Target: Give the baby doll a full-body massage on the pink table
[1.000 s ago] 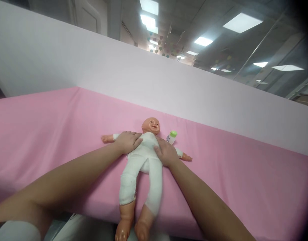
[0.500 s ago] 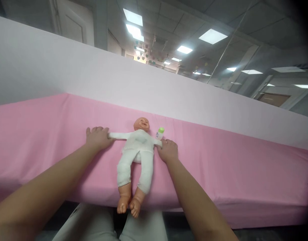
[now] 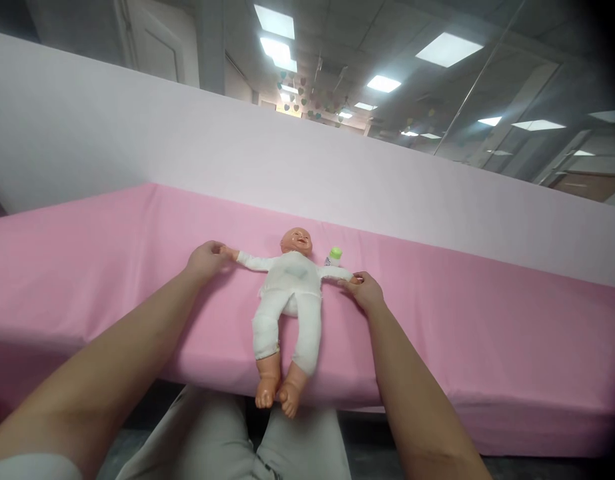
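Observation:
A baby doll (image 3: 293,283) with a soft white body lies on its back on the pink cover, head away from me and bare feet at the near edge. Its arms are stretched out to both sides. My left hand (image 3: 207,258) pinches the doll's hand at the left. At the right, my right hand (image 3: 366,291) holds the doll's other hand between thumb and fingers. A small bottle with a green cap (image 3: 333,256) stands just behind the doll's arm on the right, its lower part hidden.
The pink-covered surface (image 3: 487,320) stretches to both sides. Behind it rises a white partition (image 3: 337,180), with glass and ceiling lights beyond. My legs (image 3: 207,433) are below the near edge.
Both my hands have gone from lying flatter at the doll's arm ends to gripping its hands. The doll's arm on the right now reaches further out. The view has shifted slightly.

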The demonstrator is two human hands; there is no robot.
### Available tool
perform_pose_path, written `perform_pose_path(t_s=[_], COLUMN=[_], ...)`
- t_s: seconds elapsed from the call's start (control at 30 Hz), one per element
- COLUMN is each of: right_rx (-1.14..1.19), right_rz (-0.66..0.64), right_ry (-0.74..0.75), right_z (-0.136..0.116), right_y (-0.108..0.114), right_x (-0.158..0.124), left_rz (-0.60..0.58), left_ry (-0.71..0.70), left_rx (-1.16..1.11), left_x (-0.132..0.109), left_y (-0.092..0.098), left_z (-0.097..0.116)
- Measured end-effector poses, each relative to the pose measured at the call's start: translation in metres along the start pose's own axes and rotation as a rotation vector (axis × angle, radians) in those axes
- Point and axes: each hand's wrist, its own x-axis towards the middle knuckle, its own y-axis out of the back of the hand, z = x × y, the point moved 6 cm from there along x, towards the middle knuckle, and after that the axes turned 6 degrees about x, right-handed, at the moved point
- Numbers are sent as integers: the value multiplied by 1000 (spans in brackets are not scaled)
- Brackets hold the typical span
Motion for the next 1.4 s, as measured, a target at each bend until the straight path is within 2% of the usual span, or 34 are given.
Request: perform_pose_path(t_s=[0.23,0.43,0.57,0.77,1.07,1.4], right_rx=[582,796,849,872,710,708], right_rz=[-54,-159,-168,-97,33,59], right_ry=[-59,-168,-213,-205,-114,-98], right_z=[9,13,18,21,20,23], right_y=[1,-2,-5,-3,1,-1], right_x=[6,4,1,0,4,13], left_rz=[-96,-159,-155,-71,-37,-144], left_ry=[30,68,78,63,71,132], left_rx=[-389,-513,-524,-468,-409,-559], left_x=[1,-3,-4,-1,1,-2], left_y=[-12,-21,-24,-21,-18,-20], left_z=[-2,5,4,-1,-3,2])
